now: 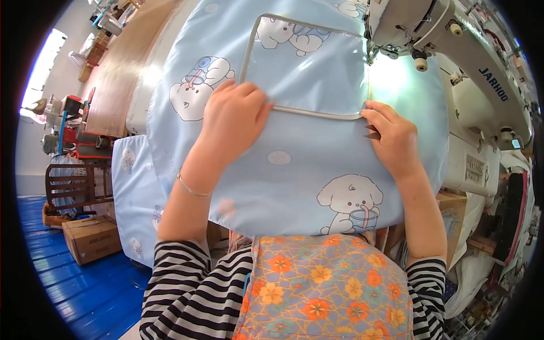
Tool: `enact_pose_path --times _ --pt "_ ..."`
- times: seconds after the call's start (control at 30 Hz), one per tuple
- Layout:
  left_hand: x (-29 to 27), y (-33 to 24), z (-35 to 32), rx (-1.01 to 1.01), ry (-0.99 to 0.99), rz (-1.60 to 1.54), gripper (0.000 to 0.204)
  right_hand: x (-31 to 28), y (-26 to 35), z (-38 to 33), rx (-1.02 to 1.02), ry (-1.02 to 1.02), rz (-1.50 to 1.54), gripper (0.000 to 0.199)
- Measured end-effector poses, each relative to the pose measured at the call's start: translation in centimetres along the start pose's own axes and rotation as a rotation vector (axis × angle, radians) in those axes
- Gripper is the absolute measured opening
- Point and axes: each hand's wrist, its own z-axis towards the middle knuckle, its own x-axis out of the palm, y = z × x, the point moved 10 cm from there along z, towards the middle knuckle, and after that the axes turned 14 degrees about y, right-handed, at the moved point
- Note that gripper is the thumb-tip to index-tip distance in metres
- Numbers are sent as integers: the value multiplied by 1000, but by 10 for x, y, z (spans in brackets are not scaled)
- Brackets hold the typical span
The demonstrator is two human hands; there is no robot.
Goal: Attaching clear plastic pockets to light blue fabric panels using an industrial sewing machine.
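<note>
Light blue fabric (294,139) printed with white puppies lies spread before me under the sewing machine (439,34). On it sits a squarish blue pocket panel (317,76) with grey binding round its edges. My left hand (235,116) is closed over the panel's lower left corner, its fingertips hidden beneath. At the lower right corner, my right hand (392,136) pinches the bound edge between thumb and forefinger. Two dark pointed tips (372,132), like thread snips, stick out from under the right hand's fingers. The panel's right edge runs toward the machine's needle area, brightly lit.
The machine's arm and body fill the right side. A long wooden table (110,73) runs along the left. Below it, a cardboard box (92,239) stands on the blue floor (85,294) by a brown slatted rack (76,186). Some fabric hangs over the left edge.
</note>
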Motion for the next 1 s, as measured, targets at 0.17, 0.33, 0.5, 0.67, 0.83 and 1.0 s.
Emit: enact_pose_path --times 0.17,0.33,0.5,0.67,0.83,1.0 --pt "42 -79 81 350 126 -48 15 1 1 1 2 31 54 36" --pt "85 -85 90 370 169 -123 42 5 4 2 -12 26 -4 38" --pt "79 -91 90 397 157 -91 40 4 -2 -1 35 39 30 39" --pt "78 -100 92 450 157 -28 39 -3 -7 -18 69 48 148 36" --pt "77 -98 88 477 203 -78 40 -59 -49 -130 446 -358 71 27" --pt "73 -104 88 514 170 -51 40 -35 -89 -280 768 -640 401 29"
